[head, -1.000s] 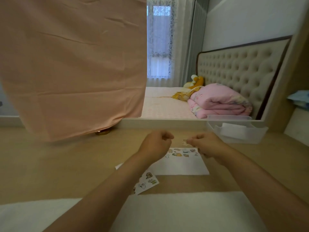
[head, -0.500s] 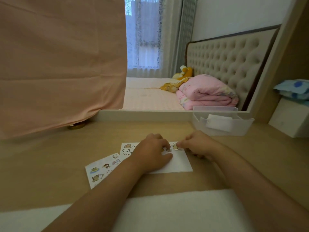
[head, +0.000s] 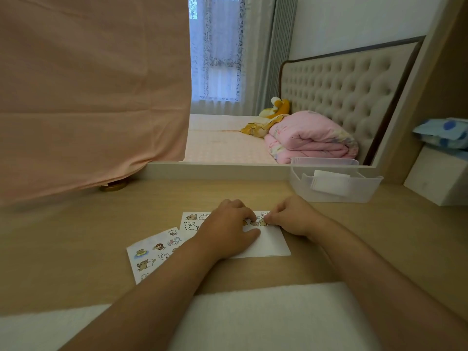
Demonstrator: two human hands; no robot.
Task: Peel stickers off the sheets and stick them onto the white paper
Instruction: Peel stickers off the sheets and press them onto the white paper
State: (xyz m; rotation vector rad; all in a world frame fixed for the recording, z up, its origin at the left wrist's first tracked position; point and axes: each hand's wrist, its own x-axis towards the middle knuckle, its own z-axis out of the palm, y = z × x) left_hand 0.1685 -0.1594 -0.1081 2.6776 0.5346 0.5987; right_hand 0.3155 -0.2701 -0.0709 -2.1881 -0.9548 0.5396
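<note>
The white paper (head: 269,244) lies on the wooden desk with a row of bear stickers along its far edge. My left hand (head: 228,230) rests on the paper and holds it down, its fingertips next to a small brown bear sticker (head: 262,222). My right hand (head: 291,216) has curled fingers, and its thumb and forefinger pinch that sticker against the paper's far right corner. A sticker sheet (head: 152,254) with cartoon animals lies to the left, partly under my left forearm and the paper.
A clear plastic bin (head: 334,184) with a white pad stands at the back right. A peach cloth (head: 88,97) hangs at the left over a gold base (head: 114,185). A white box (head: 438,178) sits far right, white foam padding (head: 253,317) at the near edge.
A second ago both hands were raised above the paper, the right one pinching a small sticker. Both have come down onto the paper, and the sticker now lies against its far edge.
</note>
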